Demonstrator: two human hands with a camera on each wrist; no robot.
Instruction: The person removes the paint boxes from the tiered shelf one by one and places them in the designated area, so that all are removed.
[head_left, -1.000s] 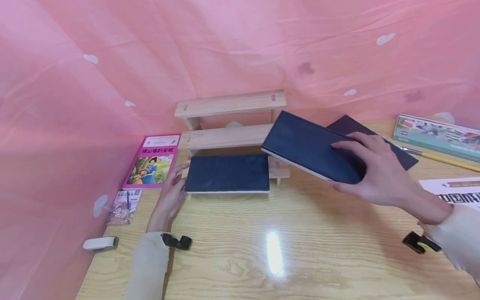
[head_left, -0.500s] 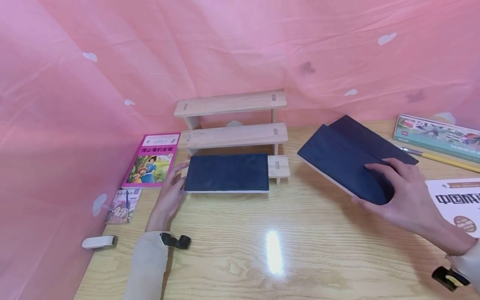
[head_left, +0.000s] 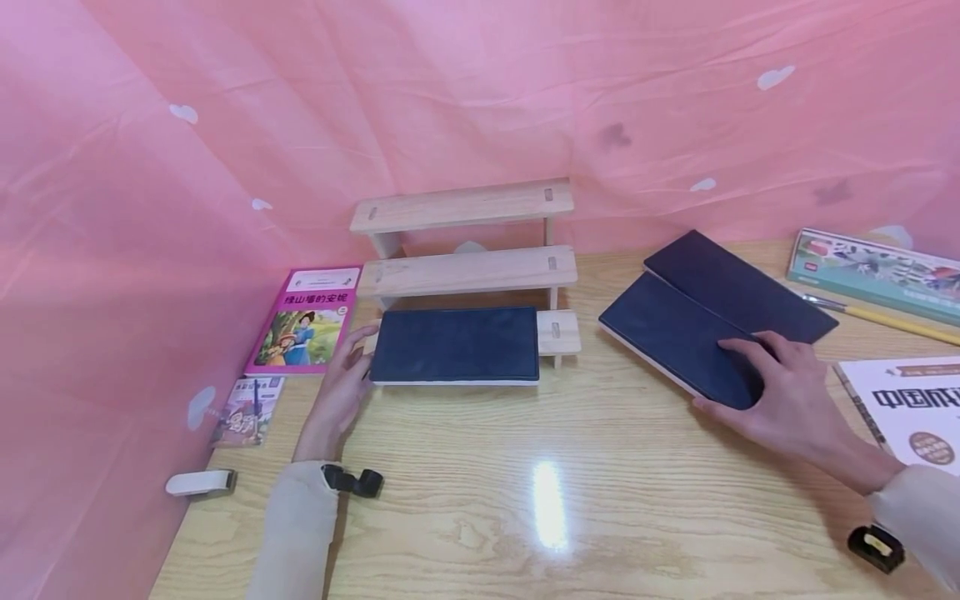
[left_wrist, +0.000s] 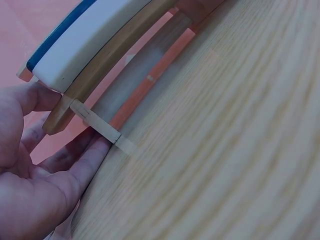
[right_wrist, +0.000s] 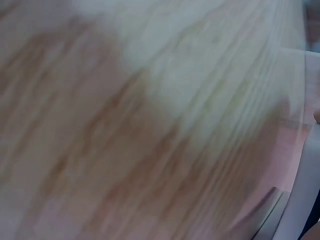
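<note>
At the left end of a three-step wooden stand (head_left: 468, 271), my left hand (head_left: 347, 387) grips the lowest step. In the left wrist view one finger touches the step's end beside a slab's white corner, while a lower digit rests against the stand's leg. A navy-topped, white-sided slab (head_left: 455, 346) lies flat on that step. My right hand (head_left: 795, 400) pinches a second such slab (head_left: 667, 329), thumb at its near edge and fingers on top. This slab overlaps a third dark slab (head_left: 735, 279) lying behind it. The right wrist view mostly shows blurred tabletop.
A pink book (head_left: 303, 325) and a small picture booklet (head_left: 247, 412) lie at left, with a white device (head_left: 198, 483) nearer. At right are a green patterned box (head_left: 873, 271), a yellow-handled brush (head_left: 892, 319) and a white book (head_left: 907, 417). Pink cloth encloses the back and left.
My right hand has carried its slab rightward, away from the stand, and lowered it beside the third slab. My left hand and the slab on the step have stayed put.
</note>
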